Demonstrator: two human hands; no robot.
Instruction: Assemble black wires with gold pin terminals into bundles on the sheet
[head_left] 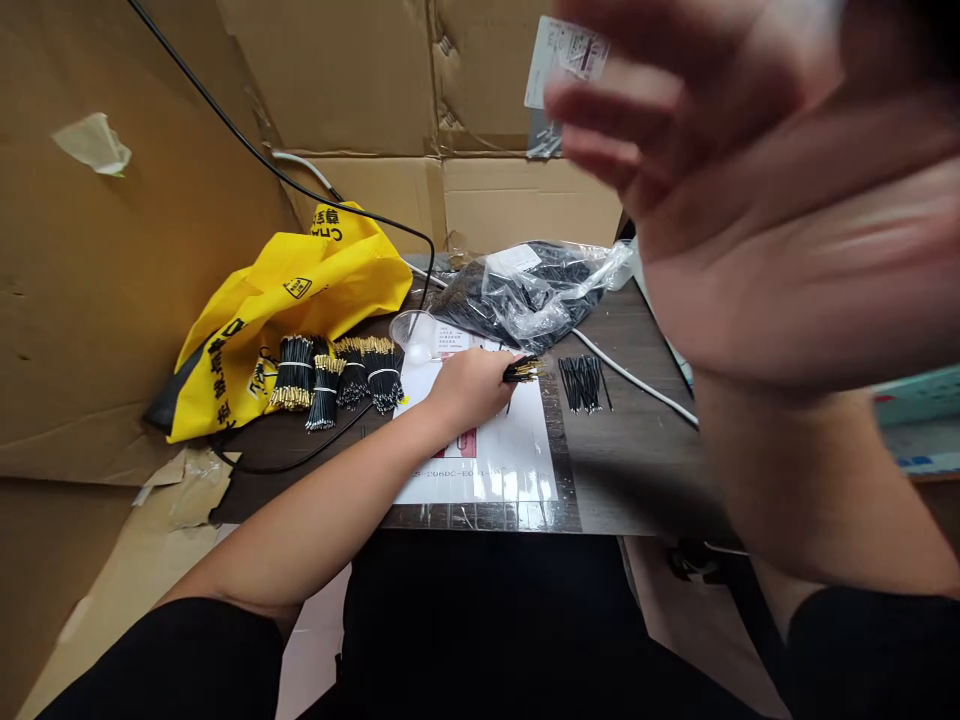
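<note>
While the left hand (pixel 469 388) lies on the white sheet (pixel 517 455) in the middle of the desk (pixel 637 470), it grips a small bunch of wires (pixel 523 371), black with gold tips that poke out to the right of the closed fingers. The right hand (pixel 720 180) is raised close to the camera, blurred, its fingers spread wide and holding nothing that can be made out.

Just right of the gripped bunch, a loose fan of black wires (pixel 583 384) lies on the bare dark desk top, not tied. Toward the left edge of the desk stand several finished bundles (pixel 337 375), each cinched with a white band. Behind the sheet, near the back edge, a clear plastic bag (pixel 536 290) bulges with many more black wires, and a small clear cup (pixel 414 333) sits between it and the bundles. A yellow bag (pixel 277 310) slumps at the back left corner, with cardboard walls (pixel 112 250) all around.

Judging by this, a handful of bundles are done, one is being gathered, and the full bag suggests most of the work remains.
</note>
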